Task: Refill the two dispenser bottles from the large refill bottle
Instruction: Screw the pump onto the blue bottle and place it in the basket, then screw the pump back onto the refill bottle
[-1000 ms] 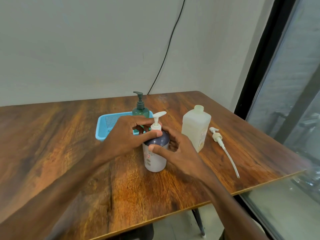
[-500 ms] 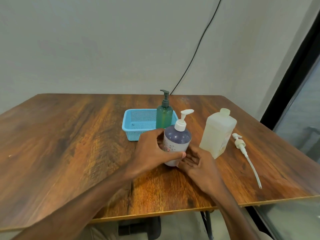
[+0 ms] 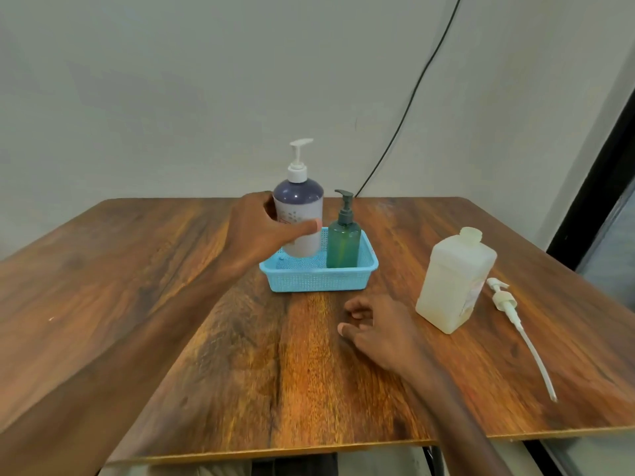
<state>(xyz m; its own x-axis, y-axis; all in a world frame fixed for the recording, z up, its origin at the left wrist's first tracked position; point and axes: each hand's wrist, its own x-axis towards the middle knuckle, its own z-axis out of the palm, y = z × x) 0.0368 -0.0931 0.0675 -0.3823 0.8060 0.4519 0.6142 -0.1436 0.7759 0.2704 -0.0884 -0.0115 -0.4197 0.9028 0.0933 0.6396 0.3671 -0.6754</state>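
Purple pump bottle [image 3: 299, 204] moved into blue basket [image 3: 319, 280], gripped by left hand [image 3: 264, 231], one green pump bottle [image 3: 343, 245] beside, right hand [image 3: 378, 328] slack, empty, one refill bottle [image 3: 453, 283], one loose pump [image 3: 505, 300].

left hand [image 3: 261, 231] bare | right hand [image 3: 374, 324] bare | forearms [image 3: 137, 338] bare, unsleeved to frame edge

Glossy wood-grain table [image 3: 137, 304], perforated blue plastic basket [image 3: 319, 278], translucent matt plastic refill bottle [image 3: 453, 286].

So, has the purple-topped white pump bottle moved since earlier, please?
Yes: the left hand moved the purple-topped bottle back off the wooden table into the blue plastic basket, beside the green pump bottle.
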